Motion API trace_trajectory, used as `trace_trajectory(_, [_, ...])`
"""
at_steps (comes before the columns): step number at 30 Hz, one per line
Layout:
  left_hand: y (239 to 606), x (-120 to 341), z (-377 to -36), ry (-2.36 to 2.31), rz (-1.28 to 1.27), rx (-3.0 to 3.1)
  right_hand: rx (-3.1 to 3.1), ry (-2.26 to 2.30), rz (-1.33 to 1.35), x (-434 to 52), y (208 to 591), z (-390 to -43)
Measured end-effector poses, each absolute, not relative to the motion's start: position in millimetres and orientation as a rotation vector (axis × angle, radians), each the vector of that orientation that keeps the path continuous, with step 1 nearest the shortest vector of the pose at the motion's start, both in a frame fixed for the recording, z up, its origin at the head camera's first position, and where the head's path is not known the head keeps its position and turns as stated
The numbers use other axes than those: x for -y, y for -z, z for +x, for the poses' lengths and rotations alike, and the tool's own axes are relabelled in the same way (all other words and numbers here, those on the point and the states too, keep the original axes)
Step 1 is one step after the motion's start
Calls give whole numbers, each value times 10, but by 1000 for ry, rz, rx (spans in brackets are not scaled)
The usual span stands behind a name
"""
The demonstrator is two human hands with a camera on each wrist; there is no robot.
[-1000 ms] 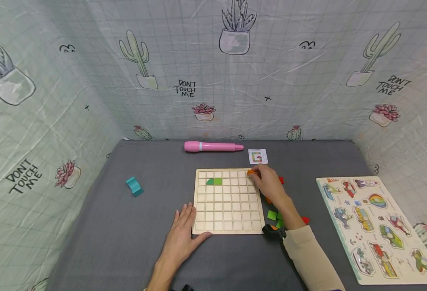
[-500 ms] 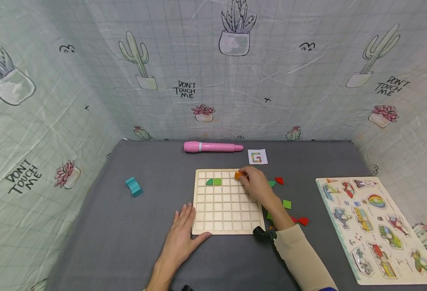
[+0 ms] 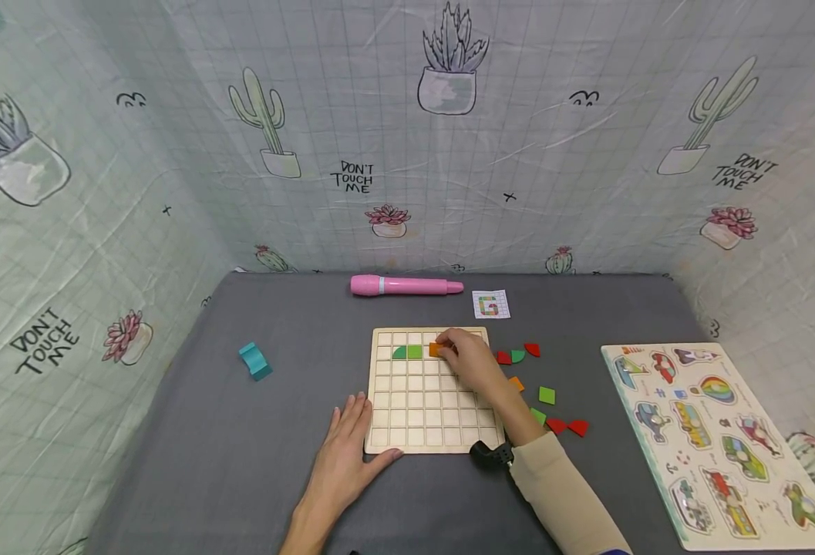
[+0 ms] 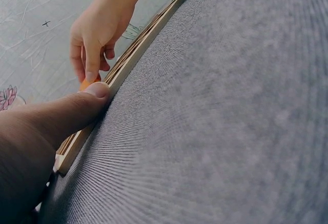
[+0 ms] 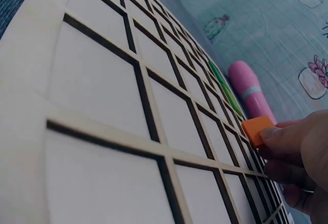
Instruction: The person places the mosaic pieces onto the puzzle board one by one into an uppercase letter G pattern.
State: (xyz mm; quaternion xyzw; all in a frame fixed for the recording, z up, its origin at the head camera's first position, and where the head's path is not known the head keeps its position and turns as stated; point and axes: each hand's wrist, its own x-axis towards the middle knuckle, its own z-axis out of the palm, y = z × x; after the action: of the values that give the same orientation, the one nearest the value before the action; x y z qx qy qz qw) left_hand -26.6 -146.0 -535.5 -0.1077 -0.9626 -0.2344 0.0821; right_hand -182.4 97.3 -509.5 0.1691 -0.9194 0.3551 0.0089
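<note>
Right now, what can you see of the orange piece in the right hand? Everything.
The orange piece is a small flat tile, matte and wood-like, with square corners where it shows. The right hand pinches it at the fingertips, which cover part of it, so its full outline cannot be told. It sits over the second row of the wooden grid board, just right of the two green pieces. In the right wrist view it is tilted above the cells, not seated in one.

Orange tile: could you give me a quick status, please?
Right hand pinches orange tile over board, beside green tiles. Left hand steadies board edge. Nothing in the way.
</note>
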Motion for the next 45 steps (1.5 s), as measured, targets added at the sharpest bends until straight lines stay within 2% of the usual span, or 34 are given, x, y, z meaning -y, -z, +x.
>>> trace_trajectory(22, [5348, 1464, -271, 732, -309, 2901, 2810, -1001, 654, -903, 5188, -1841])
trace_trajectory(39, [5351, 1473, -271, 720, -309, 2908, 2828, -1064, 608, -981, 5147, -1828])
trace_trajectory(45, [5347, 1467, -276, 715, -296, 2919, 2841, -1080, 506, -1090, 5087, -1789])
